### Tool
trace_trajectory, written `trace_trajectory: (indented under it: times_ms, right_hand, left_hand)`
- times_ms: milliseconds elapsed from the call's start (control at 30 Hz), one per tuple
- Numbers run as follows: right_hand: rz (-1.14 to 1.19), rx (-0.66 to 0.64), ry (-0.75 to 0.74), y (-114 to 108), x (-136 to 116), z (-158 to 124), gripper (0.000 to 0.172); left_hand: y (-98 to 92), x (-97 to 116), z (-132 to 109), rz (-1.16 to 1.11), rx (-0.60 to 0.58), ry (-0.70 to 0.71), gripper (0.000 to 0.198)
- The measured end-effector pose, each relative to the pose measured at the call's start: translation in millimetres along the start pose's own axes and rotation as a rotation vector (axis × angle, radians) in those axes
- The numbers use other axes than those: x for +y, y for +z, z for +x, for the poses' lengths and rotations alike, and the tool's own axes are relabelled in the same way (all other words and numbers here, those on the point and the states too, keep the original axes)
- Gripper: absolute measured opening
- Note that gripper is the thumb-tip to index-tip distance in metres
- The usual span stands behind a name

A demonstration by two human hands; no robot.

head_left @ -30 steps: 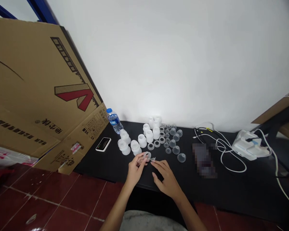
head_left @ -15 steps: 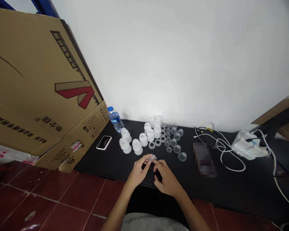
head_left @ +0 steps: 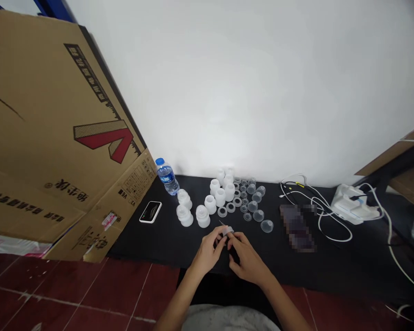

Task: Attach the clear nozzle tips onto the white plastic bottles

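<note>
My left hand (head_left: 209, 250) and my right hand (head_left: 245, 258) meet over the front of a black table (head_left: 165, 239). Both pinch a small translucent plastic part (head_left: 227, 230) between their fingertips. Just behind the hands stand several white plastic bottle-like pieces (head_left: 203, 216), with clear rings (head_left: 222, 212) and clear domed caps (head_left: 267, 225) laid out to their right.
A water bottle (head_left: 167, 176) and a phone (head_left: 151, 212) lie at the table's left. A large cardboard box (head_left: 55, 138) leans at the left. White cables (head_left: 317, 202) and a white device (head_left: 352, 207) sit at the right. Red tiled floor lies below.
The two hands have come together; the left held the clear part alone before, now both pinch it. The view has shifted slightly left and up.
</note>
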State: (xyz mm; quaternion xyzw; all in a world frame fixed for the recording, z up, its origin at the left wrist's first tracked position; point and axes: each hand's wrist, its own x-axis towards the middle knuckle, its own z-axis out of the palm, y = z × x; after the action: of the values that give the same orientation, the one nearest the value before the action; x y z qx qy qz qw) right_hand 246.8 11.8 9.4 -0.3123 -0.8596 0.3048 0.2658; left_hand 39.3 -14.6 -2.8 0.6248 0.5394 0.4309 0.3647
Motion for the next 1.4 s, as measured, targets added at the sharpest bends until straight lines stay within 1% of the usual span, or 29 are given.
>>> trace_trajectory:
  times_ms: [133, 367, 467, 600, 700, 767, 800, 867, 967, 1033, 1100, 1167, 1267, 1400]
  right_hand:
    - [-0.015, -0.003, 0.012, 0.6, -0.7, 0.6, 0.043]
    - [-0.056, 0.003, -0.016, 8.1, 7.5, -2.6, 0.049]
    - [-0.036, -0.015, -0.020, 8.2, 8.3, -3.3, 0.049]
    - [0.018, -0.011, -0.039, 5.9, 6.3, -3.6, 0.050]
    - [0.095, 0.033, -0.048, 4.9, 6.0, -4.8, 0.062]
    - [0.140, 0.092, -0.029, 5.4, 7.5, -6.2, 0.072]
    - [0.153, 0.126, -0.020, 6.0, 8.8, -7.0, 0.073]
    - [0.161, 0.193, -0.002, 7.8, 12.7, -8.4, 0.065]
    - [0.151, 0.327, 0.027, 10.1, 20.2, -9.1, 0.041]
    - [0.159, 0.419, 0.060, 10.5, 25.5, -8.4, 0.027]
    - [0.193, 0.472, 0.109, 9.8, 30.2, -7.1, 0.016]
    - [0.237, 0.483, 0.158, 9.0, 34.2, -5.9, 0.012]
    - [0.283, 0.488, 0.199, 8.6, 39.1, -5.2, 0.019]
    - [0.334, 0.504, 0.239, 9.7, 44.6, -6.7, 0.031]
  left_hand:
    - [1.0, -1.6, -1.8, 0.051, -0.006, 0.031, 0.041]
    - [3.8, 5.5, -3.5, 0.135, 0.027, 0.107, 0.043]
    - [4.7, 5.1, -4.3, 0.132, 0.030, 0.081, 0.042]
    - [5.6, 3.5, -6.6, 0.112, -0.004, 0.037, 0.042]
    - [4.2, 3.3, -8.3, 0.097, -0.027, 0.069, 0.047]
    - [1.8, 4.0, -8.9, 0.098, -0.056, 0.109, 0.052]
    - [0.4, 4.8, -8.9, 0.105, -0.075, 0.127, 0.054]
    - [-2.0, 7.3, -8.5, 0.124, -0.108, 0.153, 0.055]
    - [-3.0, 10.7, -7.2, 0.163, -0.128, 0.158, 0.054]
    - [-2.0, 9.7, -6.1, 0.191, -0.059, 0.134, 0.053]
    - [-1.0, 5.4, -5.0, 0.225, 0.075, 0.090, 0.050]
    - [-1.1, -0.7, -3.6, 0.267, 0.208, 0.052, 0.046]
    - [-4.5, -8.6, -1.1, 0.344, 0.323, 0.034, 0.043]
    - [-11.5, -11.6, 3.1, 0.447, 0.390, 0.016, 0.043]
